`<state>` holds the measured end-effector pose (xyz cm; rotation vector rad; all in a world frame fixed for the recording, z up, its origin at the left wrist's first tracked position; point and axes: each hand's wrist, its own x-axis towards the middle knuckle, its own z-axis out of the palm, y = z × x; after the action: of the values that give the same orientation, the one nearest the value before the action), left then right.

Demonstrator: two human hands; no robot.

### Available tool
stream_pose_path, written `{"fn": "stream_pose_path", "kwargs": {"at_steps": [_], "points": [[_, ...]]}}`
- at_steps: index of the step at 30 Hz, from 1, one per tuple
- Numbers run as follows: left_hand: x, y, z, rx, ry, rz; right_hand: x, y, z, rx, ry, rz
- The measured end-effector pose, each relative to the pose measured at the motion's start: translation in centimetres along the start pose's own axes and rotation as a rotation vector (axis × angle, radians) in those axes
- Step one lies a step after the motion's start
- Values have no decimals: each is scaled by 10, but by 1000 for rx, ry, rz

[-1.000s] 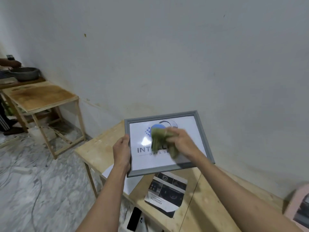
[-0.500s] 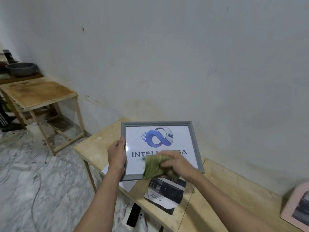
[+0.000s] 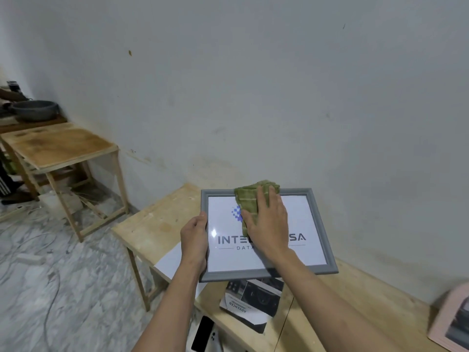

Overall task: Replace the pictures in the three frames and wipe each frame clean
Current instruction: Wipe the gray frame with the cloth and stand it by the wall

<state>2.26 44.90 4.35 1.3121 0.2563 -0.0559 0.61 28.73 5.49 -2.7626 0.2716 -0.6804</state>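
On my feed the grey frame (image 3: 264,273) hangs over the wooden table (image 3: 157,224), my left hand (image 3: 194,240) gripping its left edge. Since half a second ago my right hand (image 3: 266,224), fingers flat, has swept the green cloth (image 3: 250,196) from bottom rail to top, so I judge this frame nearly clean. I count two frames, the pink frame (image 3: 439,323) at right; one cloth.

The right hand (image 3: 266,224) slid the green cloth (image 3: 250,199) up to the frame's top edge.
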Motion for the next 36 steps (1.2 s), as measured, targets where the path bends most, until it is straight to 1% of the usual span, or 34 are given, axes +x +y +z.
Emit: {"fn": "stream_pose_path", "kwargs": {"at_steps": [3,5,9,11,12,14,15,17,18,21,23,26,27,29,31,32,34,36], "points": [[-1,3,9,26,-40,84,-4,-33,8,99,6,-206],[-1,5,13,3,-70,126,-9,-48,16,41,-12,-300],[1,4,10,13,-49,128,13,-33,13,-55,97,-405],[2,7,5,1,-31,114,23,-9,1,-26,125,-414],[4,10,2,-9,-11,112,26,9,-5,-8,141,-389],[8,15,-5,-41,26,125,32,51,-19,6,180,-281],[10,17,-7,-44,32,137,34,71,-26,-4,174,-216],[13,16,-8,-20,32,159,32,97,-31,-42,116,-128],[13,15,-7,-16,35,160,27,102,-32,-63,95,-128],[19,11,-4,-40,63,139,-6,112,-22,-111,44,-222],[26,10,-6,-51,93,121,-38,120,-11,-116,-34,-244],[33,6,-6,-25,103,111,-72,120,2,-39,-89,-148],[34,4,-3,-12,101,104,-77,112,6,1,-80,-121],[31,-3,6,-7,106,87,-84,81,13,88,-76,-145],[26,-8,16,-9,100,71,-90,41,19,167,-79,-267],[26,-11,19,5,80,59,-93,22,22,222,-110,-334],[28,-16,21,36,47,34,-95,-4,18,335,-268,-412],[28,-14,15,71,25,-16,-81,-13,-4,486,-417,-388]]}}
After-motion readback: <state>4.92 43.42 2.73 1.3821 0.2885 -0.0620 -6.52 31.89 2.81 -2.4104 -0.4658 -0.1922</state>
